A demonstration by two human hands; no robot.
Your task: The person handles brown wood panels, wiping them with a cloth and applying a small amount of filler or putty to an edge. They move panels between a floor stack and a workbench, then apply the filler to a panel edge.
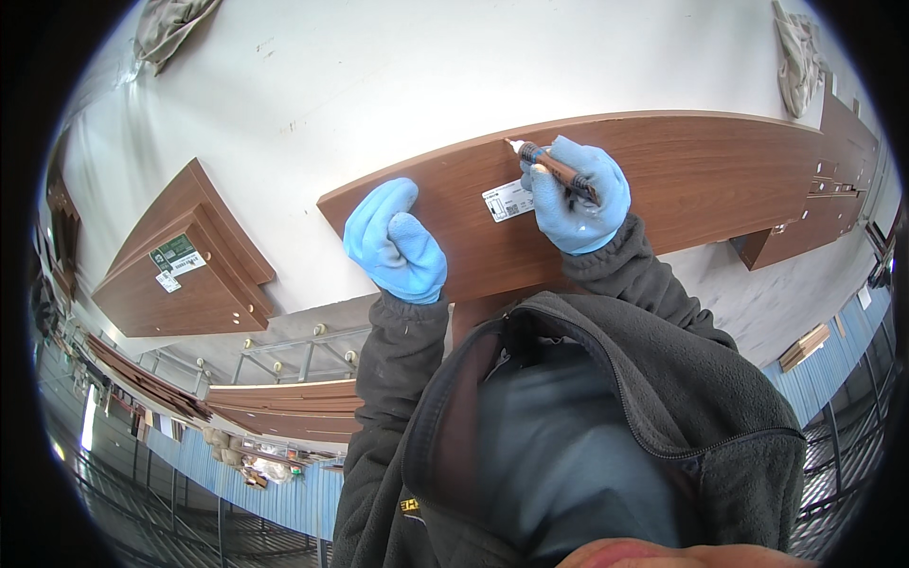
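Note:
A long brown wood-look board (691, 180) lies across the white table in front of me. My right hand (585, 201), in a light blue glove, grips a brown touch-up marker (568, 177). Its white tip points left and rests at or just above the board's far edge; I cannot tell if it touches. Beside that hand a white label (506, 202) is stuck on the board. My left hand (395, 241), also gloved in blue, is over the board's left end with its fingers curled closed. Whatever may be inside those fingers is hidden.
On the left, brown panels (180, 275) are stacked on the white table (379, 66). More drilled panels (838, 180) lie at the far right. Grey cloths (800, 59) lie at the table's far corners. Behind me stand a metal roller frame (303, 358) and stacked boards (284, 407).

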